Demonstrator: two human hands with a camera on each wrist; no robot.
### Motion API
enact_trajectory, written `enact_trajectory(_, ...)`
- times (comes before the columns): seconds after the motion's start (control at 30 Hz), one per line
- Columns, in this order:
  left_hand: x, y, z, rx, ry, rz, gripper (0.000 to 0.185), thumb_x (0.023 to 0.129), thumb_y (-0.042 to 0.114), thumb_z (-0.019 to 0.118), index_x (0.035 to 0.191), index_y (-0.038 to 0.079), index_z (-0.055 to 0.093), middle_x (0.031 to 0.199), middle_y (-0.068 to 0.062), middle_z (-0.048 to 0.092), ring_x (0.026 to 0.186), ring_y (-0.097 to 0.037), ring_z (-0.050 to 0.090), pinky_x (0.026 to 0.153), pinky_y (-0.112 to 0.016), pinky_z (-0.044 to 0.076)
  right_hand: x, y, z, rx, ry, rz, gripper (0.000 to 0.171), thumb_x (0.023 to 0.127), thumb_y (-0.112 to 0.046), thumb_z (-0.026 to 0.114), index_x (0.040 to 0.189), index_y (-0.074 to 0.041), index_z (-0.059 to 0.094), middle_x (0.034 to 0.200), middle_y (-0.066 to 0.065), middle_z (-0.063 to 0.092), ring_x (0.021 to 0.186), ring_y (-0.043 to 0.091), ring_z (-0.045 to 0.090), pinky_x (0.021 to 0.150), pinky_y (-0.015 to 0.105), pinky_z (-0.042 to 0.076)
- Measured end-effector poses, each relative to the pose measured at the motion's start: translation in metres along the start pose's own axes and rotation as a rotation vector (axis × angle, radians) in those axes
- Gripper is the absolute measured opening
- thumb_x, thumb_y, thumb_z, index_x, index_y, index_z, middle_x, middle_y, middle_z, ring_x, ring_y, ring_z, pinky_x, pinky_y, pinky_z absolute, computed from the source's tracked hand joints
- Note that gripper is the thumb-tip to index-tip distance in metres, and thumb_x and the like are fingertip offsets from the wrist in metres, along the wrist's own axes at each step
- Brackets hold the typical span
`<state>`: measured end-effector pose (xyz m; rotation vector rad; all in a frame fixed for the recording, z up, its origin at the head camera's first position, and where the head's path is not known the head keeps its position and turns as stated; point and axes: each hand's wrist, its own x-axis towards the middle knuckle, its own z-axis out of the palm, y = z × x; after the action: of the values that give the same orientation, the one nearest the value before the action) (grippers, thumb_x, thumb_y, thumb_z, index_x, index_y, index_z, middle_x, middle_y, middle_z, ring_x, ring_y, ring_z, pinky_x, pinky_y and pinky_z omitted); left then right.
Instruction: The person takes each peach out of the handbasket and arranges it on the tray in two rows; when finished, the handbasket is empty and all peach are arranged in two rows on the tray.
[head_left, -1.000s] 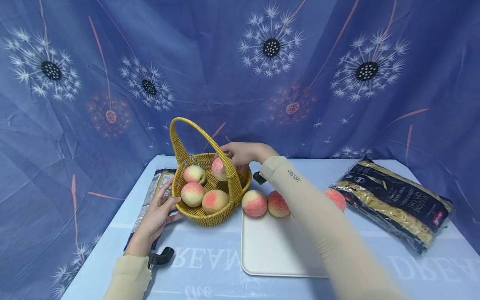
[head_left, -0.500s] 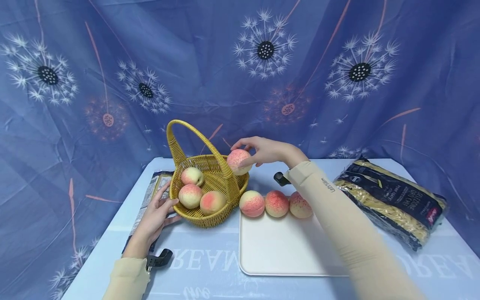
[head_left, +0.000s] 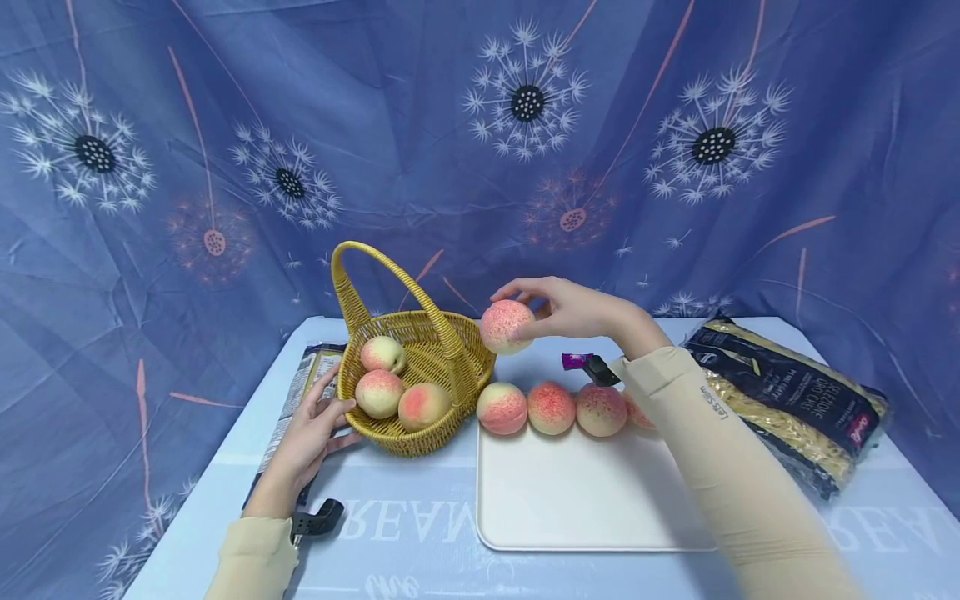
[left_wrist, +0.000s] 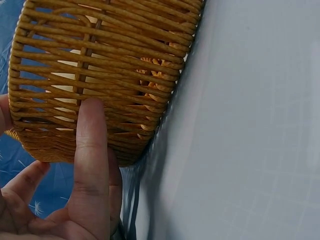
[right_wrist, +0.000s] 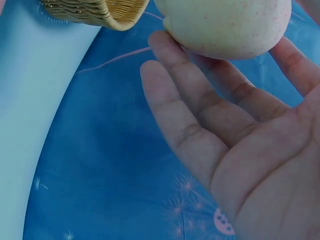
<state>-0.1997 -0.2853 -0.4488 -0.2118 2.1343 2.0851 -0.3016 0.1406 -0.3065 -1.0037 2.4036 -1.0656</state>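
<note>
My right hand (head_left: 573, 308) holds a red-speckled peach (head_left: 507, 327) in the air, just right of the basket, fingers and thumb around it. In the right wrist view the peach's pale underside (right_wrist: 227, 27) rests among the fingers. A yellow wicker basket (head_left: 420, 442) with a tall arched handle contains 3 peaches (head_left: 424, 406), all towards its left and front. Against the basket's left side lies my left hand (head_left: 311, 429), its thumb at the rim. The left wrist view has a straight finger (left_wrist: 91, 150) touching the woven wall (left_wrist: 125, 75).
Several peaches (head_left: 551, 408) line the far edge of a white tray (head_left: 585, 500) beside the basket; my right sleeve partly covers one. A purple-wrapped item (head_left: 576, 361) lies behind them. A pasta bag (head_left: 787, 400) sits at right, a flat packet (head_left: 296, 400) under my left hand.
My right hand has lifted the peach from inside the basket and carried it right, past the handle and rim. My left hand stays at the basket's side.
</note>
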Motion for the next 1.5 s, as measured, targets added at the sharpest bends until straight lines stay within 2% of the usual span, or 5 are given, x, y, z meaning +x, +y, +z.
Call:
enact_trajectory(0.43,0.0,0.0,0.0,0.002,0.003,-0.011,0.079,0.111,0.013,0.055,0.174,0.038,0.015,0.147,-0.019,0.042,0.104,-0.014,0.074,0.094,-0.038,0.068,-0.053,0.003,0.013,-0.007,0.051,-0.003,0.057,0.099,-0.025,0.08,0.151,-0.027,0.058,0.14,0.002,0.067,0.124,0.021,0.066,0.106,0.045,0.061)
enact_trajectory(0.73,0.001,0.0,-0.001,0.016,0.009,-0.015,0.079,0.111,0.014,0.055,0.174,0.037,0.014,0.147,-0.019,0.043,0.104,-0.012,0.074,0.092,-0.036,0.068,-0.084,0.007,0.038,0.002,0.041,-0.029,0.058,0.097,-0.027,0.082,0.15,-0.024,0.06,0.14,-0.007,0.069,0.121,0.022,0.065,0.098,0.039,0.06)
enact_trajectory(0.87,0.001,-0.001,-0.001,0.014,0.006,-0.011,0.079,0.111,0.015,0.055,0.174,0.037,0.014,0.144,-0.018,0.045,0.104,-0.013,0.075,0.092,-0.036,0.068,-0.096,0.006,0.051,0.055,0.029,0.012,0.058,0.095,-0.031,0.084,0.148,-0.032,0.061,0.141,-0.011,0.067,0.12,0.021,0.065,0.096,0.034,0.06)
enact_trajectory(1.3,0.0,-0.001,0.0,0.001,-0.001,0.01,0.079,0.11,0.013,0.056,0.174,0.035,0.015,0.14,-0.017,0.046,0.103,-0.014,0.075,0.091,-0.038,0.069,-0.116,0.014,0.1,0.037,-0.02,-0.078,0.056,0.095,-0.034,0.083,0.147,-0.03,0.061,0.143,-0.005,0.066,0.119,0.009,0.062,0.098,0.031,0.06)
enact_trajectory(1.5,0.0,-0.001,0.0,-0.005,-0.003,0.02,0.079,0.11,0.013,0.056,0.174,0.033,0.014,0.139,-0.017,0.046,0.102,-0.013,0.076,0.091,-0.038,0.069,-0.119,0.018,0.118,0.026,-0.023,-0.093,0.057,0.096,-0.038,0.082,0.148,-0.031,0.061,0.151,-0.005,0.063,0.129,0.009,0.061,0.101,0.032,0.062)
